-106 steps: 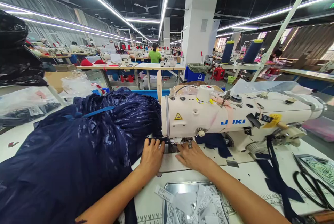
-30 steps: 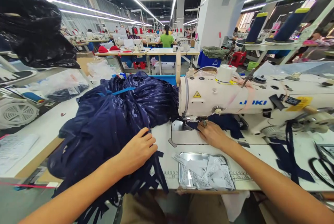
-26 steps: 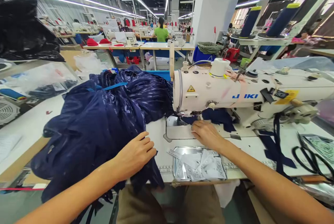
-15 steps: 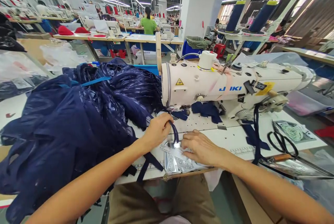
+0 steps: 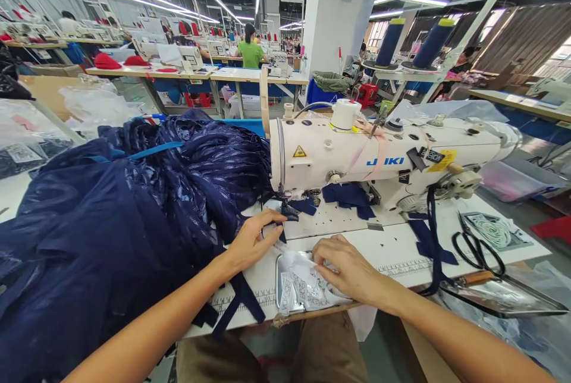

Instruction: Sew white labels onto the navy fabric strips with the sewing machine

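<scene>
My left hand (image 5: 255, 241) is beside the needle end of a white sewing machine (image 5: 312, 154), its thumb and forefinger closed about the edge of a navy fabric strip (image 5: 291, 213) by the presser foot. Part of the strip is hidden by the fingers. Over a small metal tray (image 5: 278, 279) at the table's front edge, my right hand (image 5: 343, 264) has curled fingers, the tips at white printed labels (image 5: 306, 285). Those fingertips seem to pinch one label. A large heap of navy garments (image 5: 134, 240) lies left of the machine, against my left forearm.
Navy scraps (image 5: 348, 194) lie under the machine arm. To the right are black scissors (image 5: 479, 252), a second metal tray (image 5: 508, 297) and a bundle of pale cord (image 5: 493, 231). Navy thread cones (image 5: 389, 44) stand behind. A person in green (image 5: 251, 52) sits farther off.
My left hand has moved slightly left and lower, and the strip no longer arches between my hands. My right hand stays over the labels. The whole view has shifted a little.
</scene>
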Demonstrator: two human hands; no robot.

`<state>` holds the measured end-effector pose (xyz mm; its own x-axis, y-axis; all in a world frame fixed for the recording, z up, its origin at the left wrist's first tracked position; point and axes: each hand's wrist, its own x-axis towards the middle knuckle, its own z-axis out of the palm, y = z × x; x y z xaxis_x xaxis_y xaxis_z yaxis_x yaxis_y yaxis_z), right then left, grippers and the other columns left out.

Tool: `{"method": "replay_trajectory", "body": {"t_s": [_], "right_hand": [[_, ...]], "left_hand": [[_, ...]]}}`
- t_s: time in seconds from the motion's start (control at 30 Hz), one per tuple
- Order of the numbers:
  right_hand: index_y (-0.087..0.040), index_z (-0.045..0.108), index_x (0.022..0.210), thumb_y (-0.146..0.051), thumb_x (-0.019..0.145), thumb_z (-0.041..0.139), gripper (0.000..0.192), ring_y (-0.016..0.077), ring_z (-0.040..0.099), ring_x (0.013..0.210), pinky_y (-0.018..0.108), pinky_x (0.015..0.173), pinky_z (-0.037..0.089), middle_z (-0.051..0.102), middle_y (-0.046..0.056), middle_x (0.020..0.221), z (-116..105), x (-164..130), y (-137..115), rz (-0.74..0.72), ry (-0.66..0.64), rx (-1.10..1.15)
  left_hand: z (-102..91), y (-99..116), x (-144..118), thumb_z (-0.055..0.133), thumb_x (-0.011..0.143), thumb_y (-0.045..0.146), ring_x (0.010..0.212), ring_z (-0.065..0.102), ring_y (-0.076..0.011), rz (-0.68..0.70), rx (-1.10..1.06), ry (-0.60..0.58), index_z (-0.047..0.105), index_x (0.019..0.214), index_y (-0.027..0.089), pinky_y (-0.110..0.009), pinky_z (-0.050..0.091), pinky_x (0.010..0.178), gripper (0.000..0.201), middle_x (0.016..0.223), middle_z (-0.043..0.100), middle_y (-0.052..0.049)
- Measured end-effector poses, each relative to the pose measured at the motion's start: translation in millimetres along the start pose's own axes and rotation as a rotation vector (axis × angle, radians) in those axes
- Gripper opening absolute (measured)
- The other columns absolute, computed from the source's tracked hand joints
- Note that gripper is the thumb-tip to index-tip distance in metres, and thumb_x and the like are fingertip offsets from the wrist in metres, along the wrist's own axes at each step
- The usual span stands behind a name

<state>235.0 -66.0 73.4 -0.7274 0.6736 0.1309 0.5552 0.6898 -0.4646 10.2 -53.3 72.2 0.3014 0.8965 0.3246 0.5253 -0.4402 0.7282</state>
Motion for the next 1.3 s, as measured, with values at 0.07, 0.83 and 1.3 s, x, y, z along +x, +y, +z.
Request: {"method": "replay_trajectory", "body": {"t_s": [0.07, 0.83, 1.3], "right_hand": [[-0.019, 0.049, 0.072, -0.014, 0.080, 0.048, 0.009, 0.0143, 0.050, 0.071, 0.026, 0.066, 0.036, 0.056, -0.001, 0.070, -6, 1, 2, 0.072, 0.049, 0.093], [-0.018, 0.048, 0.063, -0.030, 0.069, 0.054, 0.014, 0.0061, 0.043, 0.036, 0.019, 0.040, 0.035, 0.052, -0.007, 0.046, 7, 25, 24, 0.283, 0.291, 0.944], [-0.021, 0.053, 0.076, -0.029, 0.077, 0.050, 0.008, 0.0129, 0.058, 0.052, 0.026, 0.056, 0.047, 0.058, -0.004, 0.053, 13, 24, 10, 0.055, 0.555, 0.741]], "left_hand": [[-2.1, 15, -2, 0.045, 0.081, 0.030, 0.088, 0.056, -0.0187, -0.092, -0.155, -0.131, 0.059, 0.099, 0.017, -0.028, 0.042, 0.076, 0.026, 0.097, 0.062, -0.007], [11.9, 49, 0, 0.069, 0.060, 0.036, 0.058, 0.047, -0.0102, -0.441, -0.878, 0.306, 0.061, 0.067, 0.016, -0.022, 0.037, 0.060, 0.023, 0.061, 0.056, 0.000], [38.7, 64, -1, 0.073, 0.055, 0.038, 0.038, 0.032, -0.0042, -0.604, -0.967, 0.034, 0.055, 0.060, 0.015, -0.021, 0.018, 0.043, 0.030, 0.051, 0.056, 0.001]]}}
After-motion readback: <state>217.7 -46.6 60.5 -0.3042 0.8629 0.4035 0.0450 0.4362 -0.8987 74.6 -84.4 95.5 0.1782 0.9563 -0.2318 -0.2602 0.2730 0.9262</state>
